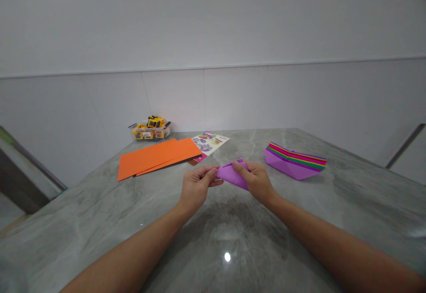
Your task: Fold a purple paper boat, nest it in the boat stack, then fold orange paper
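Between my hands, above the table, is a piece of folded purple paper (232, 176). My left hand (199, 185) pinches its left tip between thumb and fingers. My right hand (255, 178) grips the right part, with the thumb pressed on the upper edge and the fingers behind, mostly hidden. To the right, apart from my hands, lies a purple folded paper boat (293, 165) with yellow, pink and green stripes along its rim.
Orange sheets (149, 156) lie at the left, partly over a printed sheet (213, 142) with colourful pictures. Behind them, a clear plastic box (138, 133) holds yellow toy vehicles (155, 122). The grey marbled table (109, 217) ends at a white wall (233, 98).
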`<state>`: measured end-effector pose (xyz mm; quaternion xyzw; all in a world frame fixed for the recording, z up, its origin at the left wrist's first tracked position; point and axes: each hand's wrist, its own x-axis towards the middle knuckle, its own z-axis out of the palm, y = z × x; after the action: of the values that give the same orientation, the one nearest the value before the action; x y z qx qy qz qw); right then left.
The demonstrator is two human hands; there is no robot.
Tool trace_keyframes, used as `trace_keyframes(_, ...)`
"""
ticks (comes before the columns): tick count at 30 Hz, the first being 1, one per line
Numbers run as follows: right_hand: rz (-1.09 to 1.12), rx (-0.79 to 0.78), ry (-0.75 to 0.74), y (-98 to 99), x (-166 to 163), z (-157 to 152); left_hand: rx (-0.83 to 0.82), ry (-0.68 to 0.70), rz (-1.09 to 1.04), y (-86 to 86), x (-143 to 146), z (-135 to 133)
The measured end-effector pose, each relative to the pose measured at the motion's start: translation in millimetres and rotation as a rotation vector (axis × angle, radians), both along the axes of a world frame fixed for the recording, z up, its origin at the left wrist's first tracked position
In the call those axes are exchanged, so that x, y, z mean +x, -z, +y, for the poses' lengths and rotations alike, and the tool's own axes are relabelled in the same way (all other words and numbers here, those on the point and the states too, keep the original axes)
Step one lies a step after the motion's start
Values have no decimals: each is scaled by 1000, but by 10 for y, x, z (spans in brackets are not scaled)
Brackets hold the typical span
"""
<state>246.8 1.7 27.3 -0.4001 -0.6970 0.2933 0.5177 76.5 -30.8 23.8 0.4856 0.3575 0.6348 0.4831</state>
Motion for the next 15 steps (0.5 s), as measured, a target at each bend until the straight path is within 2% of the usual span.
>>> trace_keyframes(10, 17, 119, 19, 5, -6, -17, -32, 82, -10, 27, 30, 7)
trace_keyframes(15, -13, 108, 16, 9, -15, -31, -5, 87, -30, 50, 16, 0)
